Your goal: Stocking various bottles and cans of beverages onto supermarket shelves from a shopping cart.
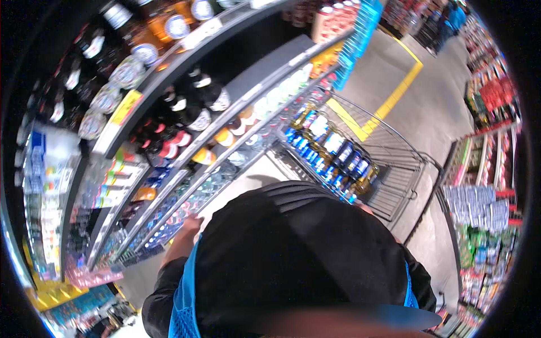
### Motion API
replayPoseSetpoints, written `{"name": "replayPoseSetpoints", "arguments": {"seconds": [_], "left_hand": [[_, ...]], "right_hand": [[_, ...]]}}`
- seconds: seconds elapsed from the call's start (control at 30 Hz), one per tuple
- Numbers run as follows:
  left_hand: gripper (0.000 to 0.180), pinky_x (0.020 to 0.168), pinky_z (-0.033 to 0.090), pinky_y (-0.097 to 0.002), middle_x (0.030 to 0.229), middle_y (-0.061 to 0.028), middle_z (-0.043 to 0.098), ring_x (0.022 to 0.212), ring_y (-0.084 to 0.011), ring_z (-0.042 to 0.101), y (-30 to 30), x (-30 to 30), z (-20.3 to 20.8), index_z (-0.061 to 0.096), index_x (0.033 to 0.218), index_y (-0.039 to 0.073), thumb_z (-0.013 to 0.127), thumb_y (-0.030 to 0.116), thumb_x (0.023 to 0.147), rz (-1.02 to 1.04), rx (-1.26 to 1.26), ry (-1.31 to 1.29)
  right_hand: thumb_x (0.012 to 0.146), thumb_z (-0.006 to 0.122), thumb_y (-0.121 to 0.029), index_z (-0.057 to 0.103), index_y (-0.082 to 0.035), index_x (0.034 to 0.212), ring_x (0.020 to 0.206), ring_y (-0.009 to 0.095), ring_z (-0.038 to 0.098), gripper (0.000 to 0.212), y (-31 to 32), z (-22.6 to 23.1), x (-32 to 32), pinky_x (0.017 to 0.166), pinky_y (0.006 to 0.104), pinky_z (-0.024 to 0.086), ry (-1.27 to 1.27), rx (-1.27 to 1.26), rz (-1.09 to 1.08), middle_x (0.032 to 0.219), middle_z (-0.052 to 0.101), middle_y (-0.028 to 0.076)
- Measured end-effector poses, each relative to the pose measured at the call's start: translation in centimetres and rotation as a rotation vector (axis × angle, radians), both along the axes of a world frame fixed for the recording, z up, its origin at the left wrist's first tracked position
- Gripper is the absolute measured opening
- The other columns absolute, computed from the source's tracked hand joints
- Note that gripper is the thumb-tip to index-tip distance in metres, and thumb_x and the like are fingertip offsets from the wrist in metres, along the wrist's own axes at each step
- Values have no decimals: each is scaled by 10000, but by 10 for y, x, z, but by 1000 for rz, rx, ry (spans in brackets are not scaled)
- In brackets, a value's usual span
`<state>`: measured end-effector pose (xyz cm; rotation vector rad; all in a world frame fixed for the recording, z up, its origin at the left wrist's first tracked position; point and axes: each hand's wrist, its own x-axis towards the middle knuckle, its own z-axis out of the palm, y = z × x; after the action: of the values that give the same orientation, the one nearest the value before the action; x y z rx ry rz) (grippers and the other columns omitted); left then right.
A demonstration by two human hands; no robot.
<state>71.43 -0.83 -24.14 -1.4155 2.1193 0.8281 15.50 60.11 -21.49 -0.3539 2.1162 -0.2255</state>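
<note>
My left hand (193, 224) hangs beside the lower shelves of bottles (174, 217). Its fingers are small and blurred, so their shape does not show clearly, and I make out nothing held in it. Only a sliver of my right hand (365, 209) shows past a black cap, beside the near end of a crate or tray of bottles (332, 149). Those bottles have blue tops and labels and golden liquid; they stand packed together in a wire shopping cart (400, 180). Whether the right hand touches the bottles or the cart is hidden.
Stocked drink shelves (248, 135) rise along the left, dark bottles on the upper tiers. The black cap (293, 248) covers the lower middle. Yellow lines (394, 96) mark the grey floor. More stocked shelves (484, 152) line the right. A person in blue (453, 22) is far off.
</note>
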Motion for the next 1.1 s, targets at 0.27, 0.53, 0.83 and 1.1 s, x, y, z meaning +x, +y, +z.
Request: {"name": "replayPoseSetpoints", "arguments": {"seconds": [0.27,0.53,0.83,1.1], "left_hand": [[418,887,536,-357,1009,-100,745,976,-222,691,2,-88,157,686,1171,4,680,337,919,51,363,470],[246,890,517,-309,1022,-22,737,961,-117,640,-19,-44,253,718,1114,-13,703,123,909,67,1044,368],[206,610,446,-343,687,-45,583,643,-139,532,-66,-11,216,628,715,50,689,153,881,-107,334,522],[265,783,532,-412,809,-87,703,790,-273,685,-44,-36,154,679,827,114,685,367,908,-249,85,333]], "right_hand": [[884,689,-574,633,-6,1312,1208,344,635,713,5,-30,10,1021,412,486,230,61,-34,1279,677,206],[871,725,-505,619,-10,1327,1245,343,614,681,12,-52,15,1042,408,480,398,81,-147,1334,647,209],[843,744,-483,606,-16,1346,1252,337,611,700,29,-74,-1,1048,405,480,366,55,-84,1353,636,204],[816,760,-464,596,-22,1361,1256,332,609,721,47,-97,-12,1051,403,480,338,-2,-10,1365,629,201]]}}
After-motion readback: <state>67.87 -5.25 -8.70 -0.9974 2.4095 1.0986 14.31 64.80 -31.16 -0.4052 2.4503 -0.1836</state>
